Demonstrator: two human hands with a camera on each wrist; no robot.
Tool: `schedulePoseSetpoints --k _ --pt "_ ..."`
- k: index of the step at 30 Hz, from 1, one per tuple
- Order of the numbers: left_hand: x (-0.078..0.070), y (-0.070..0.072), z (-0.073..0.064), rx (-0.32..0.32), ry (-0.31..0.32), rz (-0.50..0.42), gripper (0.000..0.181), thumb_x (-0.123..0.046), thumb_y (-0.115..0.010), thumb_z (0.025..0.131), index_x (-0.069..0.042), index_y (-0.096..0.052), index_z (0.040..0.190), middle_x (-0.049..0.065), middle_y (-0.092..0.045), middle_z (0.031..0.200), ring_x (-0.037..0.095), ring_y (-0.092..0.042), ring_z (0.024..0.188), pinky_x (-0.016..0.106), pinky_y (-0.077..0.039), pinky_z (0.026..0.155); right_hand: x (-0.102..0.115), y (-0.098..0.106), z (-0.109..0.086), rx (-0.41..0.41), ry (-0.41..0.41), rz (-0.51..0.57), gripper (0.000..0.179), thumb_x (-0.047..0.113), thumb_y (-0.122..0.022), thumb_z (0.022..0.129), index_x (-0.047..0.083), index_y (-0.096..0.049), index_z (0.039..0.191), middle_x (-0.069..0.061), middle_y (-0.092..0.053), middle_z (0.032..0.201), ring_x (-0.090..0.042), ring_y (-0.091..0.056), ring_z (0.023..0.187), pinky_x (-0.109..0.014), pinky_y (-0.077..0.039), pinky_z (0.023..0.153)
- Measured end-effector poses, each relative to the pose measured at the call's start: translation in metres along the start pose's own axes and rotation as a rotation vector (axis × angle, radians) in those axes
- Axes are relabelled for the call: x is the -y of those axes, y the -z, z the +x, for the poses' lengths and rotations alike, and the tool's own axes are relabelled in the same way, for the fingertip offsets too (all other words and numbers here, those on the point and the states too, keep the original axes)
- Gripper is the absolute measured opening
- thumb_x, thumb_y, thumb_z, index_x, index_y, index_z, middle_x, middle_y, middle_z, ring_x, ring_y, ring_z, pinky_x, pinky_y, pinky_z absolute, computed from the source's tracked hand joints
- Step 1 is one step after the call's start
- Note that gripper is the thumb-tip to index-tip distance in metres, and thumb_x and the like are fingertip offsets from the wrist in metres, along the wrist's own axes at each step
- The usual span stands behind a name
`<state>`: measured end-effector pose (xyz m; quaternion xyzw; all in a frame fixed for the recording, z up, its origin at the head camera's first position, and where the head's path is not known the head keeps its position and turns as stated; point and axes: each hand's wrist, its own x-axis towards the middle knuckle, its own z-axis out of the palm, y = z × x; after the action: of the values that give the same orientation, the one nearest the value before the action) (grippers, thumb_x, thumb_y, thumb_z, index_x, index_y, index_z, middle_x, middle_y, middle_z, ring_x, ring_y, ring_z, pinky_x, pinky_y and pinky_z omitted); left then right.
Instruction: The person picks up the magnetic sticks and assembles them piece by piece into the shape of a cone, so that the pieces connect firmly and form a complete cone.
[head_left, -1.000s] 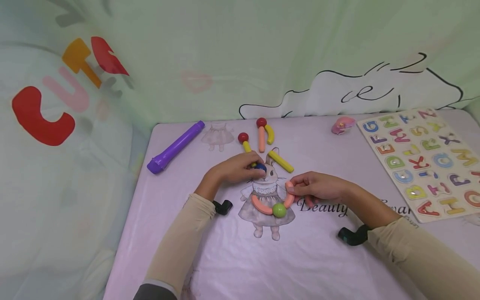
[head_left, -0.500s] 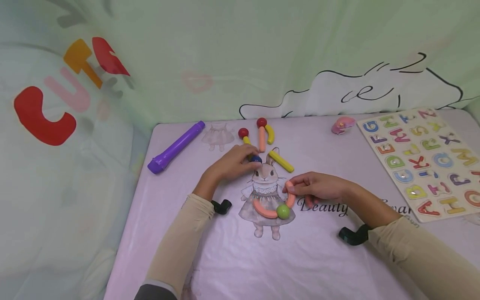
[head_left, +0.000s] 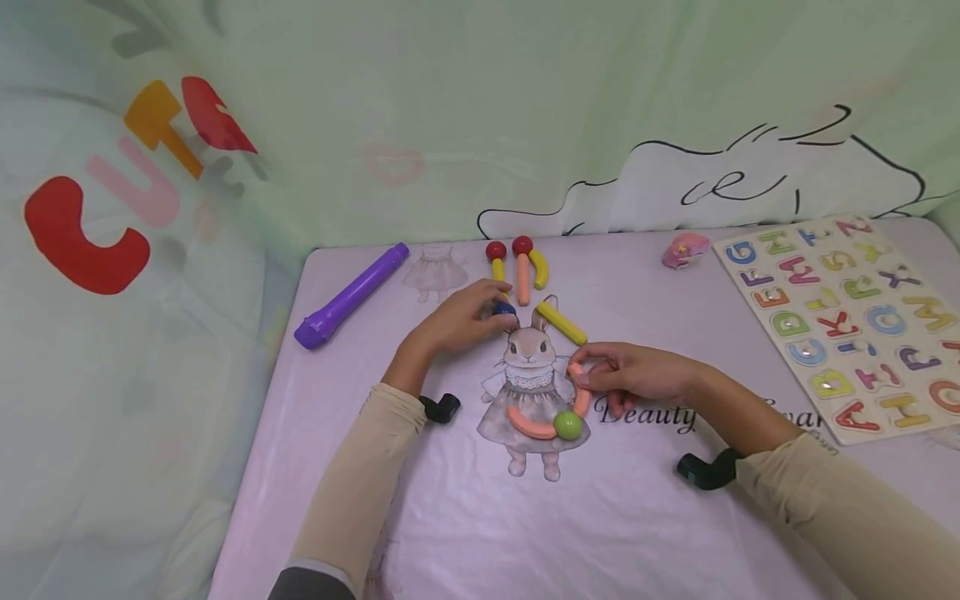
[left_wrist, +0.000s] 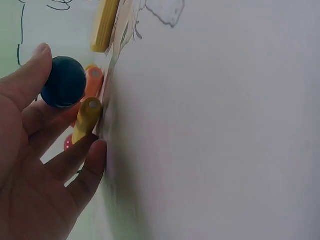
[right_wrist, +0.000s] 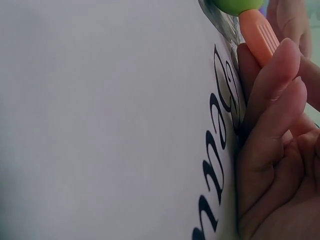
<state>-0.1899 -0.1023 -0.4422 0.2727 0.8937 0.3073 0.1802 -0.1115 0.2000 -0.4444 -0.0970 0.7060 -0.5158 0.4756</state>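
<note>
My left hand [head_left: 463,317] pinches a dark blue ball [left_wrist: 65,82] between thumb and forefinger, above the printed rabbit's ear. Just beyond it lies a yellow stick [left_wrist: 87,120] with a metal dot on its end; a red ball [head_left: 495,251] sits at its far end. In the head view my right hand [head_left: 637,377] grips a curved coral stick [head_left: 582,402] by its upper end. That stick meets a green ball [head_left: 567,425], and a second curved coral stick [head_left: 531,425] joins the ball's left side, forming an arc on the rabbit's skirt.
Behind the hands lie a straight coral stick [head_left: 522,279] with a red ball, a curved yellow stick [head_left: 539,269] and a thick yellow stick [head_left: 562,323]. A purple toy microphone [head_left: 351,296] is left, a pink toy [head_left: 685,250] back right, an alphabet board [head_left: 847,325] far right.
My left hand has moved away from me with the blue ball, and the red-tipped yellow stick has shifted back beside the coral one. The green ball has slid slightly right; my right hand barely moved.
</note>
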Motion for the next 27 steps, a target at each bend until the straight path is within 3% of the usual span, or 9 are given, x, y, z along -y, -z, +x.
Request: schedulePoseSetpoints --k 6,11,14,17,20,23,27 --pt "0.002 -0.001 0.000 -0.015 -0.006 -0.024 0.035 -0.040 -0.063 0.102 -0.012 -0.065 0.122 -0.001 -0.041 0.162 0.020 -0.039 0.149 0.038 -0.038 0.117 -0.002 0.001 0.000 0.007 0.012 -0.011 0.043 0.032 -0.059 0.104 0.010 -0.056 0.141 -0.004 -0.063 0.083 -0.013 -0.058 0.060 -0.023 -0.044 0.060" --pt "-0.005 0.000 -0.002 -0.084 -0.012 -0.012 0.041 -0.035 -0.064 0.101 -0.009 -0.060 0.132 0.005 -0.042 0.160 0.023 -0.040 0.148 0.039 -0.036 0.120 0.000 0.000 -0.002 0.009 -0.005 -0.012 0.048 0.028 -0.062 0.103 0.006 -0.053 0.145 -0.005 -0.066 0.094 -0.014 -0.058 0.066 -0.023 -0.046 0.062" --pt "-0.012 0.000 -0.005 -0.140 0.009 -0.008 0.042 -0.033 -0.066 0.101 -0.008 -0.058 0.133 0.010 -0.048 0.151 0.025 -0.047 0.141 0.039 -0.037 0.119 0.002 0.000 -0.004 0.023 -0.008 0.024 0.051 0.018 -0.066 0.100 0.001 -0.046 0.145 -0.008 -0.068 0.102 -0.015 -0.059 0.068 -0.023 -0.051 0.064" --pt "-0.019 -0.001 -0.009 -0.172 0.029 -0.024 0.041 -0.030 -0.068 0.100 -0.008 -0.058 0.133 0.011 -0.055 0.139 0.024 -0.056 0.126 0.038 -0.047 0.110 0.005 0.000 -0.004 0.036 -0.013 0.063 0.051 0.013 -0.068 0.097 0.001 -0.042 0.139 -0.011 -0.069 0.103 -0.017 -0.059 0.068 -0.023 -0.053 0.065" --pt "-0.025 -0.004 -0.014 -0.147 0.037 -0.064 0.041 -0.027 -0.068 0.100 -0.009 -0.056 0.134 0.009 -0.063 0.129 0.021 -0.061 0.114 0.035 -0.054 0.098 0.006 0.000 -0.004 0.035 -0.014 0.065 0.049 0.015 -0.069 0.097 0.003 -0.041 0.136 -0.011 -0.070 0.101 -0.017 -0.059 0.066 -0.023 -0.052 0.063" --pt "-0.030 -0.009 -0.019 -0.081 0.042 -0.104 0.041 -0.024 -0.068 0.100 -0.010 -0.055 0.135 0.008 -0.067 0.121 0.019 -0.064 0.105 0.032 -0.057 0.089 0.005 0.000 -0.003 0.028 -0.009 0.041 0.048 0.017 -0.068 0.098 0.005 -0.043 0.138 -0.010 -0.070 0.099 -0.017 -0.059 0.065 -0.023 -0.051 0.063" --pt "-0.035 -0.016 -0.026 -0.004 0.025 -0.133 0.041 -0.024 -0.070 0.098 -0.010 -0.056 0.134 0.008 -0.068 0.117 0.019 -0.064 0.098 0.029 -0.056 0.085 0.003 0.001 -0.001 0.030 0.013 0.021 0.048 0.018 -0.066 0.099 0.005 -0.046 0.141 -0.009 -0.069 0.093 -0.016 -0.059 0.065 -0.024 -0.050 0.063"
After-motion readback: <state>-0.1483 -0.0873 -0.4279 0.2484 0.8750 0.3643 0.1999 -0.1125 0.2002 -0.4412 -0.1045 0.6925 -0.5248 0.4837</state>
